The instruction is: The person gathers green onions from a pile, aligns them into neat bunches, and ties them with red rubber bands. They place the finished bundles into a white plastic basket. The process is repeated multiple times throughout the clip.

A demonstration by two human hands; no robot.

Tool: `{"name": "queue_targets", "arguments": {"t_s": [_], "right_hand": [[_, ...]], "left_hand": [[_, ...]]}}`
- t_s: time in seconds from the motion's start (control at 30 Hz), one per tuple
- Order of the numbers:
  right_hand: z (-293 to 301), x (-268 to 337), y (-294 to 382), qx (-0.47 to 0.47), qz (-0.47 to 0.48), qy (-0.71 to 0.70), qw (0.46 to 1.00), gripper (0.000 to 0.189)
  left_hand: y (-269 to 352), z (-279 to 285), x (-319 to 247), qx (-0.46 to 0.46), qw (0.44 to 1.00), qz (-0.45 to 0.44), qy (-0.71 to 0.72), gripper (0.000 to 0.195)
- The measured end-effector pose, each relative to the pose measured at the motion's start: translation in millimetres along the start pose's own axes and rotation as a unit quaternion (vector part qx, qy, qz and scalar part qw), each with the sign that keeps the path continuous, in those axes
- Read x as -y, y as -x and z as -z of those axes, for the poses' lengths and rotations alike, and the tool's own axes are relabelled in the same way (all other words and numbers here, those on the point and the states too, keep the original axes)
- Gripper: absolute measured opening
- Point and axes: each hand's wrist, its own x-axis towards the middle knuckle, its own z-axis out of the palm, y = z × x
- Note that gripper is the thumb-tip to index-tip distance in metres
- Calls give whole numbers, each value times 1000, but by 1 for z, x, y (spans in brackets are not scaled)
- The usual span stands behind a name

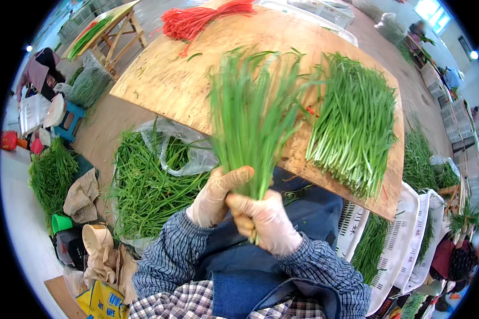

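Observation:
A bunch of long green leafy stalks, like garlic chives (249,115), stands upright in both my gloved hands, its leaves fanned out and blurred over the near edge of the wooden table (163,79). My left hand (219,195) closes round the stalks from the left. Just below and to the right, my right hand (265,221) grips their lower ends. On the table's right side lies a thick pile of similar stalks (351,123), pale ends towards me. Red ties (195,20) lie in a bundle at the far edge.
Loose greens (155,191) fill an open plastic bag beside me at the left. White crates (395,243) with greens stand at the right. A blue stool (70,121) and a second wooden table (103,28) are at the left. Several people are farther off, one bending (40,73).

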Motion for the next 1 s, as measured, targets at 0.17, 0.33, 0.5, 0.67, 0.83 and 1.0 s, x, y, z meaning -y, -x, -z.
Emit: {"name": "queue_targets", "arguments": {"t_s": [0.17,0.33,0.5,0.67,0.83,1.0], "right_hand": [[16,9,27,77,-90,66,991,25],[13,30,52,40,48,65,996,32],[17,86,90,-75,200,118,970,34],[38,132,96,-153,299,49,941,23],[99,146,64,-169,255,-76,949,14],[114,151,61,-240,253,-70,935,18]], "left_hand": [[-22,-8,-19,66,982,-1,176,49],[-62,-54,-67,53,994,-39,90,36],[-132,-126,-98,182,983,-34,-4,22],[-225,-195,-103,253,951,-137,-116,27],[-299,-194,-92,21,759,-259,-597,49],[-271,-167,-36,108,717,-407,-556,42]]}}
